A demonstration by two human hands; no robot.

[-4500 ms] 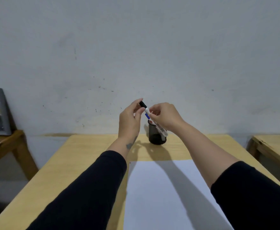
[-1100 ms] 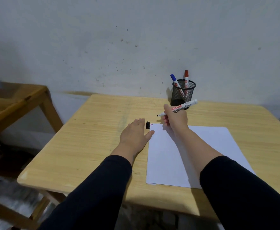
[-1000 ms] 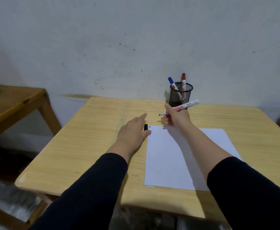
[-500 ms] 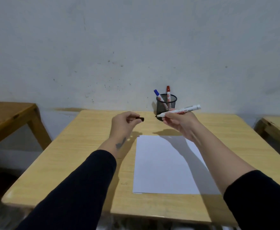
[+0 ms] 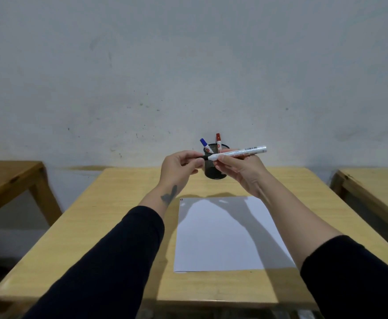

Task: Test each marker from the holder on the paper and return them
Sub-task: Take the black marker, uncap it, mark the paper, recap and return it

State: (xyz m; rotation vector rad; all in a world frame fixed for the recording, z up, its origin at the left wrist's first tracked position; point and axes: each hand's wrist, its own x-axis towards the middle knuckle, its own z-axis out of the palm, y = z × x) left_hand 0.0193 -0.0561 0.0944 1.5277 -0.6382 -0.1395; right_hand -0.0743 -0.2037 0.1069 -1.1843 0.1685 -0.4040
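Hands meet above the desk's (image 5: 124, 217) far edge, left hand (image 5: 179, 168) pinching the black cap (image 5: 201, 157) against the tip of the marker (image 5: 236, 153) gripped in the right hand (image 5: 239, 168), just before the holder (image 5: 213, 171); a skewed push could smear ink on fingers.

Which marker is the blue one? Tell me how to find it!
Look at the far edge of the yellow wooden table, near the wall, for the black mesh holder. Two markers stick out of it. The blue marker is the left one, leaning left with a blue cap; its neighbour has a red cap.
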